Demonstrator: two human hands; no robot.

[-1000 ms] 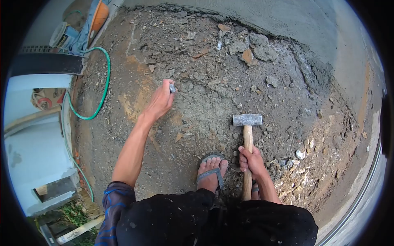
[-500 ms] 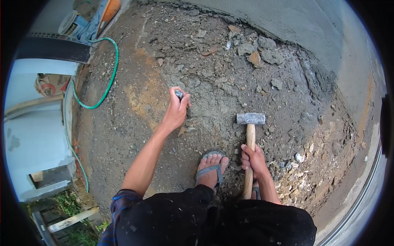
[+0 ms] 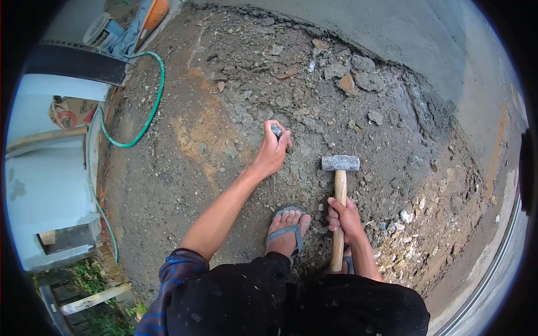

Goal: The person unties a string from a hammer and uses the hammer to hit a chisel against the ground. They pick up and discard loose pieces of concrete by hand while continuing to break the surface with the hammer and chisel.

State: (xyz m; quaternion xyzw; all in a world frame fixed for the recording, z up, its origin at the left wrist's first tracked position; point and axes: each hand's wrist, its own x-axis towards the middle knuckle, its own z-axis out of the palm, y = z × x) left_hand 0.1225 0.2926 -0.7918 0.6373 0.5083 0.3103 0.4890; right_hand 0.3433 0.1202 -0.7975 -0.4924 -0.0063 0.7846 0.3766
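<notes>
My left hand (image 3: pixel 272 154) is closed around a chisel (image 3: pixel 276 131), held over the rough soil. Only its blunt grey end shows above the fist; the rest is hidden beneath the fingers. To the right, my right hand (image 3: pixel 347 217) grips the wooden handle of a club hammer (image 3: pixel 340 163) about midway. The hammer's head points away from me, low over the ground and apart from the chisel. Crumbly grey soil (image 3: pixel 302 173) lies between the two tools. My sandalled foot (image 3: pixel 287 232) stands just below them.
Broken concrete lumps (image 3: pixel 367 75) lie along the edge of a smooth concrete slab (image 3: pixel 414 33) at the far side. A green hose (image 3: pixel 159 95) curves over the dirt at left, near a bucket (image 3: pixel 102 31) and a paper sack (image 3: pixel 72 112). Loose pale stones (image 3: pixel 407 216) are at right.
My left hand has moved to the right with the chisel, nearer the hammer. My right hand and the hammer have stayed almost in place.
</notes>
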